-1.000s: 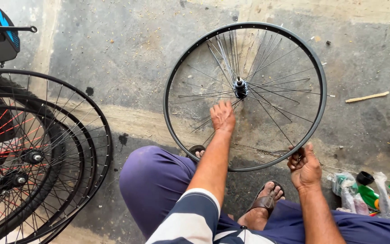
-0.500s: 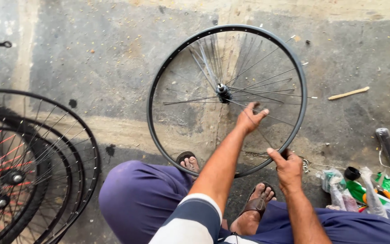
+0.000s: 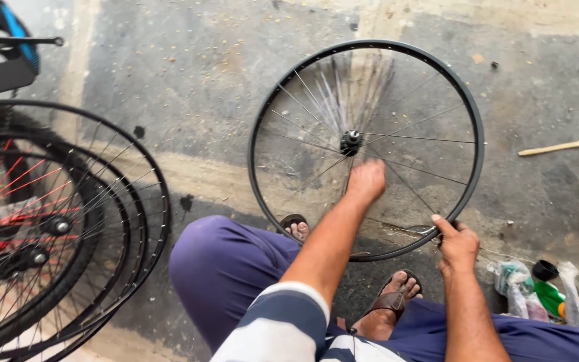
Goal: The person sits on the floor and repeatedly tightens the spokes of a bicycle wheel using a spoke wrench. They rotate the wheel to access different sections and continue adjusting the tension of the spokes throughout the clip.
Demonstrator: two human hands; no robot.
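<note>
Stained grey concrete floor [image 3: 189, 87] fills the frame. Near the bottom, the right hand [image 3: 457, 243] pinches the lower right edge of a black metal spoked wheel rim [image 3: 478, 161]. Further up, the left hand [image 3: 366, 181] curls into loose spokes [image 3: 333, 100] just below the hub [image 3: 350, 141]; what it grasps is unclear. Unfastened spokes could snag or bend if the rim slips. Stacked black wheels [image 3: 55, 228] lie at left.
</note>
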